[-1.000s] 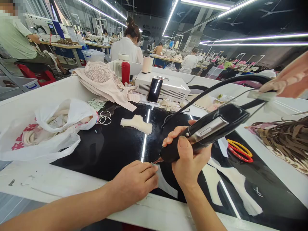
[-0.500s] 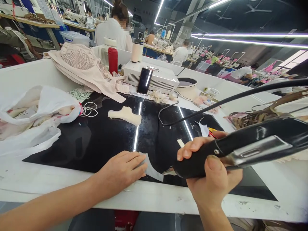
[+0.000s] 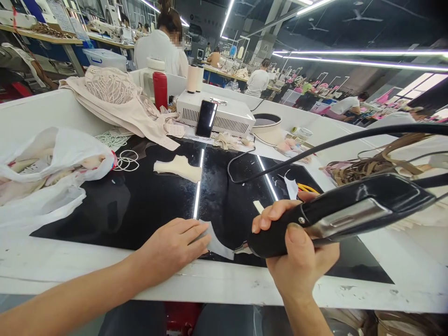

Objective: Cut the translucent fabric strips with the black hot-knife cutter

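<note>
My right hand [image 3: 303,247] wraps round a black corded handheld tool [image 3: 350,212] with a silver lever plate, the thumb on its near side. The tool's narrow metal tip [image 3: 242,248] meets the right corner of a small pale grey fabric piece [image 3: 221,245], or is very close to it. My left hand [image 3: 175,247] lies flat over the left end of that piece, fingers stretched out and pressing it onto a glossy black board [image 3: 115,210]. Part of the fabric is hidden under my fingers. A cream foam-like cutout [image 3: 178,168] lies farther back on the board.
A white plastic bag [image 3: 52,168] of scraps sits left, beside beige garments [image 3: 115,102]. Behind stand a vented white box [image 3: 217,114], a phone [image 3: 206,118] and a red bottle [image 3: 160,90]. The tool's black cable [image 3: 315,148] arcs across the right. Brown straps [image 3: 371,165] lie far right.
The tool in my right hand has shifted left, its metal tip now at the fabric's right corner. My left hand stays on the fabric. The whole view has shifted slightly.
</note>
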`<state>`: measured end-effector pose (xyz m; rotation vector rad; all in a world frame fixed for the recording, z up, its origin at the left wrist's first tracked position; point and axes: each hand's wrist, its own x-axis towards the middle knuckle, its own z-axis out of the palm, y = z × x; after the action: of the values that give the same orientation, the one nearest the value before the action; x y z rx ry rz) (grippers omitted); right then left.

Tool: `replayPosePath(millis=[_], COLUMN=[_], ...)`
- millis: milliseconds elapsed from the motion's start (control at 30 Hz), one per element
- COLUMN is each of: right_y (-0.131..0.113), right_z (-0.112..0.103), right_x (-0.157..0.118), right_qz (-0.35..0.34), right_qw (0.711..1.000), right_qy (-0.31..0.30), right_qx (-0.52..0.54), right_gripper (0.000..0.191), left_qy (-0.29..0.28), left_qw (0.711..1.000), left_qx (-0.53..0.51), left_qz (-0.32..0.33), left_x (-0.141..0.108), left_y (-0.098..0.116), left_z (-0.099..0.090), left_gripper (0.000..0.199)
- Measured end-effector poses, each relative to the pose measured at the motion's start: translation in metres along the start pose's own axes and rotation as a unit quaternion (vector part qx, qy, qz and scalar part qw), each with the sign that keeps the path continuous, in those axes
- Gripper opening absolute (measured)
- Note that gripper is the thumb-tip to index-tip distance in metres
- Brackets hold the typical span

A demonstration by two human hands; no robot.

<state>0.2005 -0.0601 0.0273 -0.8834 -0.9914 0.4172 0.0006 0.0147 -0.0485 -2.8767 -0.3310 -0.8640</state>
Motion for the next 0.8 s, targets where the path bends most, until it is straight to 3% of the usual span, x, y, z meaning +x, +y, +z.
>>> replayPosePath(millis=[500,633,800], right_y=[-0.004,-0.009,-0.006], right_z=[-0.001,0.006,0.03], right_x=[-0.002,0.004,0.006], right_qz=[0.0,-0.008,0.007], right_qw=[1.0,1.0,1.0], right_qy=[-0.003,0.009,-0.009], right_qx=[0.014,-0.004,0.022], right_gripper=[0.035,0.043,0.045], left_qy=[-0.015,-0.063,-0.095], left_qw=[1.0,0.995,0.974], left_qx=[-0.011,-0.066,-0.151], left_qz=[-0.011,-0.048,-0.138], left_x=[0.004,0.006,0.0], left_y=[-0.001,-0.002,-0.008], left_z=[0.002,-0.003,-0.027], left_gripper=[0.02,0.025,0.035])
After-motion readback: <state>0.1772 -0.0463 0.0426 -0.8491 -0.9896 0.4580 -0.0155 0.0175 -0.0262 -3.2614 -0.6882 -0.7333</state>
